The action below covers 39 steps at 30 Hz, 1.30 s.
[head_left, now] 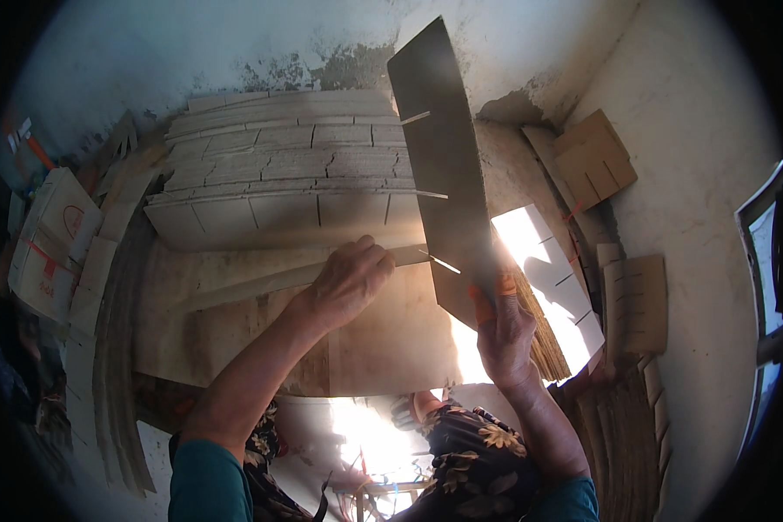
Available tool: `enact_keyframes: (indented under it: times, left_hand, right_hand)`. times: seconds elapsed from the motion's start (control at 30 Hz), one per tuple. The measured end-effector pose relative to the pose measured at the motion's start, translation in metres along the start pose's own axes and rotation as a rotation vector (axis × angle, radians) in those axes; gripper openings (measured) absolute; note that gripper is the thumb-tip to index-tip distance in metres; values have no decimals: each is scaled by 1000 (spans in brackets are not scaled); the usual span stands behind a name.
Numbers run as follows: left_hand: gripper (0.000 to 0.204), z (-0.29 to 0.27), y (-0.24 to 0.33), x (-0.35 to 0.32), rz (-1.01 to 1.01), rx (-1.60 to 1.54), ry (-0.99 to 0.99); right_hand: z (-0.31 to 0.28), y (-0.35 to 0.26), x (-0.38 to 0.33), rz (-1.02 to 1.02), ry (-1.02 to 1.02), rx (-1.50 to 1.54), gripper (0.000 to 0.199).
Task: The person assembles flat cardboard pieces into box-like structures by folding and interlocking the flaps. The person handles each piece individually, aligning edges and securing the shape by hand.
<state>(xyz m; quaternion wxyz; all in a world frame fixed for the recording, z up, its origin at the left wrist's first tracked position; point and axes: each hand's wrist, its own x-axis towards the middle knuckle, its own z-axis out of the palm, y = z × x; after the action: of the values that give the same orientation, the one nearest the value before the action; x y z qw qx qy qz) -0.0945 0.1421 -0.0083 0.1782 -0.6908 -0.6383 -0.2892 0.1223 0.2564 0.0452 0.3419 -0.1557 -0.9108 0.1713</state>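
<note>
In my right hand, which has orange coverings on its fingers, a long grey cardboard panel stands tilted upright, gripped near its lower end. Bright slots cut into its left edge. My left hand is closed around a narrow cardboard strip that runs leftward over the table. The strip's right end meets the panel near its lowest slot; whether it sits inside that slot I cannot tell. Both pieces are above the pale wooden table.
Behind the table's work area lie stacked slotted cardboard strips. More slotted sheets are sunlit beside my right hand. A white carton stands at the left, brown cardboard pieces lean by the right wall, and a window is far right.
</note>
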Motion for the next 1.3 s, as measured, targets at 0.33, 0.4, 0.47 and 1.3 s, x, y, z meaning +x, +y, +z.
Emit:
enact_keyframes:
  times: [0.33,0.4,0.47,1.3]
  left_hand:
    - [14,-16,37,9,58,-63,8]
    - [16,-21,53,10,92,-93,26]
    - [22,-21,62,4,-9,-197,-67]
    - [11,8,-73,10,-71,316,70]
  right_hand:
    - [23,18,-11,95,-198,-53,75]
    - [37,26,-17,40,-171,-176,76]
    - [35,25,-20,121,-249,-126,78]
    - [30,10,-17,-114,18,79,68]
